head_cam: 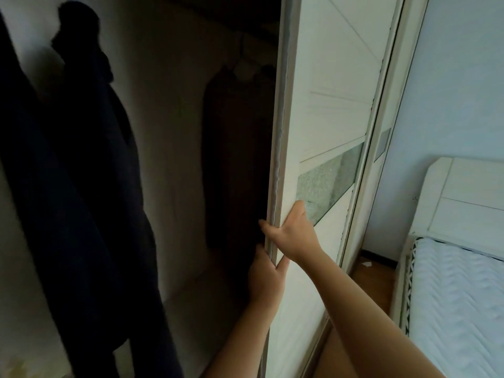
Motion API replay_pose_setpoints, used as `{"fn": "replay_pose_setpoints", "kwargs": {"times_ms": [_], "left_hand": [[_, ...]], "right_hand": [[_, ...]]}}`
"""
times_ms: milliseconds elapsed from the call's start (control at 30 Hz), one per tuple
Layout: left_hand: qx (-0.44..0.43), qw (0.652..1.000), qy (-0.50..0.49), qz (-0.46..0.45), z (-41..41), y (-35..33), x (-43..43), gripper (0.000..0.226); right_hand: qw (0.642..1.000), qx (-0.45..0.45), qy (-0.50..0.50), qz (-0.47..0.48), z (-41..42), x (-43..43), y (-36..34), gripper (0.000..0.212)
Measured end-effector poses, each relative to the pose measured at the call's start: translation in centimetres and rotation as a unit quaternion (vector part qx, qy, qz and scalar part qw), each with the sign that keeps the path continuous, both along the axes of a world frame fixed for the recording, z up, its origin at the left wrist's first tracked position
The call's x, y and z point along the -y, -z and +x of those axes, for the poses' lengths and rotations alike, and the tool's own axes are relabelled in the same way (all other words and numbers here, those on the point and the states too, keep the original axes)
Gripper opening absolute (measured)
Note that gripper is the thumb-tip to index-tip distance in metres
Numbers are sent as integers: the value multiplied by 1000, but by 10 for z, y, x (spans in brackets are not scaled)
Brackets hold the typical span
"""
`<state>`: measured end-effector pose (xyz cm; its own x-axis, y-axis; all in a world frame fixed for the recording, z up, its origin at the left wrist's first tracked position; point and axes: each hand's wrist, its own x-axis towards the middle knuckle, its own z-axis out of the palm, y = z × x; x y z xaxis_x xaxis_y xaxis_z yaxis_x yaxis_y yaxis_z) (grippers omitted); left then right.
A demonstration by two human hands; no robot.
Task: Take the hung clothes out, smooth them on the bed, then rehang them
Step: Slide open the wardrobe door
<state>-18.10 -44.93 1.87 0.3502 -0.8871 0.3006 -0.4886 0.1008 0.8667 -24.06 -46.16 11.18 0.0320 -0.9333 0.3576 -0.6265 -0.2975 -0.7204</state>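
Observation:
Both hands grip the left edge of the white sliding wardrobe door (pixel 321 110). My right hand (pixel 291 230) is the upper one, with its thumb on the door face and fingers wrapped round the edge. Just below it, my left hand (pixel 266 276) clasps the same edge. Inside the dark wardrobe, dark navy clothes (pixel 90 186) hang at the left. A dark brown garment (pixel 234 159) hangs on a hanger at the back, close to the door edge. The bed (pixel 458 304) with a white quilted mattress lies at the lower right.
A white headboard (pixel 469 203) stands behind the mattress against a pale blue wall (pixel 458 77). A strip of wooden floor (pixel 373 274) runs between wardrobe and bed. The door has a frosted glass band (pixel 327 184) across its middle.

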Motion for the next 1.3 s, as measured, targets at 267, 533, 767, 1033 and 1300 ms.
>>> {"fn": "replay_pose_setpoints", "kwargs": {"times_ms": [267, 533, 767, 1033, 1300], "left_hand": [[86, 996, 1, 14, -43, -7, 73, 61], [241, 969, -27, 51, -74, -17, 131, 113], [234, 970, -15, 70, -91, -19, 166, 118], [259, 964, -10, 57, -107, -14, 200, 91], [247, 968, -2, 44, -115, -11, 214, 49]], "right_hand": [[1000, -26, -6, 7, -48, 80, -2, 58], [998, -51, 7, 22, -87, 151, 0, 63], [999, -51, -1, 5, -107, 187, 3, 59], [998, -53, 2, 16, -122, 218, 3, 59], [999, -47, 7, 4, -128, 235, 9, 60]]}}
